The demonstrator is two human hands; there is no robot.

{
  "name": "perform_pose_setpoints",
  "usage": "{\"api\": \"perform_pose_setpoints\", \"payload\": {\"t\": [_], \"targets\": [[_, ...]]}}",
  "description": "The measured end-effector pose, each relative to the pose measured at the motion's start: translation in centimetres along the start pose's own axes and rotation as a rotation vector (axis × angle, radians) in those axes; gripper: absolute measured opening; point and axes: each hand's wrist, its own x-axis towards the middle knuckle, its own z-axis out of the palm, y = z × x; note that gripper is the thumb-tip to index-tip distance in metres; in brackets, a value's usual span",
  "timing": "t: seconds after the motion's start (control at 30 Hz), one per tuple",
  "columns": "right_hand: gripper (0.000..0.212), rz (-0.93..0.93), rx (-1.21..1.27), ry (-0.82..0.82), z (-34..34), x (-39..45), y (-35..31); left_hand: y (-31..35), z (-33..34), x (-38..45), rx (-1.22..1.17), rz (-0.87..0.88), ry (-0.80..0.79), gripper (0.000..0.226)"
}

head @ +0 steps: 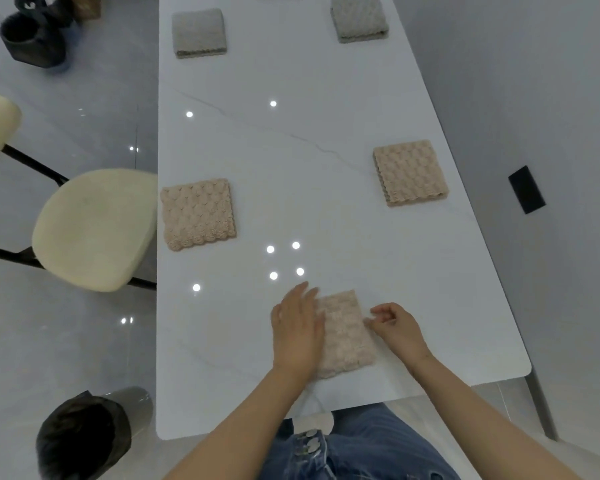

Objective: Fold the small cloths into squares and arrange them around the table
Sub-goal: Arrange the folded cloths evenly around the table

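The beige cloth [343, 332] runs long toward twelve o'clock; left hand [297, 329] presses it flat, right hand [397, 327] pinches its three-o'clock edge.

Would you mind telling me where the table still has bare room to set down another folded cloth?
Bare: the centre strip between the left beige cloth and right beige cloth, and the stretch up to the grey cloths. Crowded: the near end, where both hands work a beige cloth.

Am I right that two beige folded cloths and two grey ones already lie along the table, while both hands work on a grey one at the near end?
Not quite. The head view shows the cloth under the hands is beige, not grey. The rest stands.
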Motion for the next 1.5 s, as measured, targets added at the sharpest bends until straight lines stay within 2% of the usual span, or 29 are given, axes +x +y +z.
{"api": "perform_pose_setpoints", "payload": {"t": [0.07,0.1,0.2,0.27,0.43,0.63,0.73,0.8,0.9,0.97,1.03,1.1,1.13,1.23,1.3,1.5], "targets": [[0.011,0.021,0.015,-0.026,-1.0,-1.7,1.5,0.8,1.6,-0.8,0.115,0.236,-0.136,0.041],[0.008,0.038,0.036,-0.058,-1.2,-2.3,2.1,0.7,2.4,-1.1,0.178,0.293,-0.202,0.043],[0.012,0.069,0.075,-0.152,-0.8,-3.5,3.6,0.3,4.5,-1.3,0.268,0.262,-0.308,0.049],[0.017,0.052,0.086,-0.157,-0.1,-3.6,4.2,0.0,5.1,-1.2,0.281,0.232,-0.35,0.054],[0.012,0.015,0.089,-0.062,0.8,-3.4,4.9,-0.6,5.8,-1.3,0.268,0.25,-0.33,0.055],[0.023,-0.03,-0.149,-0.092,1.0,-3.7,5.7,-0.9,5.9,-1.2,0.253,0.288,-0.303,0.054],[0.027,-0.052,-0.294,-0.104,0.9,-3.7,5.5,-0.8,5.9,-1.2,0.255,0.283,-0.328,0.055],[0.029,-0.048,-0.33,-0.11,0.8,-3.7,5.2,-0.7,5.5,-1.0,0.248,0.264,-0.411,0.055],[0.023,-0.006,-0.286,-0.14,0.7,-3.7,4.9,-0.7,4.7,-0.8,0.246,0.298,-0.456,0.057],[0.014,0.038,-0.18,-0.164,0.4,-3.9,4.9,-0.6,3.4,-0.5,0.133,0.311,-0.479,0.061],[0.015,0.066,-0.018,-0.12,0.1,-4.2,5.0,-1.0,1.7,-1.0,0.017,0.315,-0.375,0.059],[0.025,0.024,0.086,-0.002,0.0,-4.3,4.8,-1.8,0.6,-2.3,-0.108,0.194,-0.134,0.046],[0.027,-0.001,0.111,0.038,0.0,-4.2,4.5,-2.0,0.1,-3.2,-0.182,0.052,-0.056,0.041],[0.029,-0.034,0.118,0.025,0.7,-3.6,3.5,-1.4,-0.5,-5.8,-0.497,-0.457,-0.038,0.04],[0.027,-0.056,0.069,-0.001,1.5,-3.3,3.1,-1.2,-0.3,-6.3,-0.666,-0.65,-0.074,0.041],[0.019,-0.077,-0.005,0.032,2.9,-3.5,3.6,-1.3,0.3,-6.0,-0.719,-0.678,-0.104,0.022]]}}
